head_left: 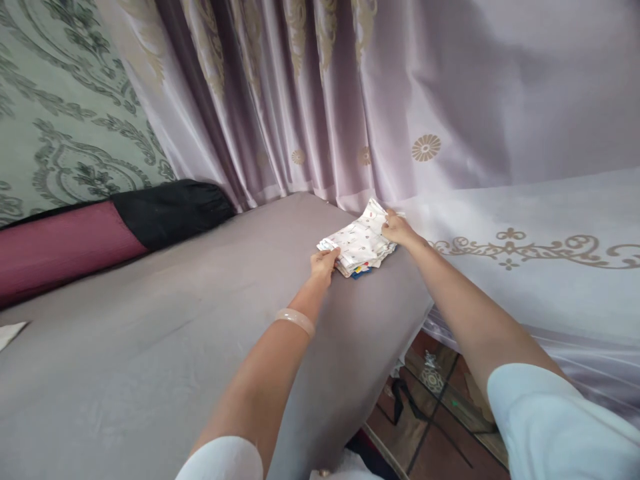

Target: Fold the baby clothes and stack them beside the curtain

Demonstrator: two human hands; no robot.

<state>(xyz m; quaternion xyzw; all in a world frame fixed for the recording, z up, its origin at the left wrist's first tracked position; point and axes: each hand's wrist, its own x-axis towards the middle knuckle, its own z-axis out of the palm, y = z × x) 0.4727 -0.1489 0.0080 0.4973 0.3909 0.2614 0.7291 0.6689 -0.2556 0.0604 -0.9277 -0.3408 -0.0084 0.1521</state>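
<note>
Two-handed pinch on a printed stack at the bed's far right end

The stack of folded cloth (356, 243) — white with small printed motifs, blue, yellow and red showing at its underside — sits at the far right end of the bed (175, 353) and appears to rest on it. Left hand (324, 262): pinching the stack's near left corner between thumb and fingers. Right hand (397, 229): pinching the opposite, far right edge; its fingertips are partly hidden.

Risks (judged): the layers look loose and uneven, so unequal pull from the two hands could shear them apart or open the folds. The bed's right edge is near; a slack right grip could let the lower pieces slide over it toward the tiled floor (440, 440). Hem of the curtain (320, 120), along the bed's far side, hangs close to the right hand and could snag.

Counts: stack, one — layers several, too tightly overlapped to number. Hands, two. Bangle (295, 321), one, on the left wrist. Bolster (75, 240), one, pink and black, along the bed's far left edge. White item (10, 333), one, cut off by the frame at the bed's left; identity unclear.
</note>
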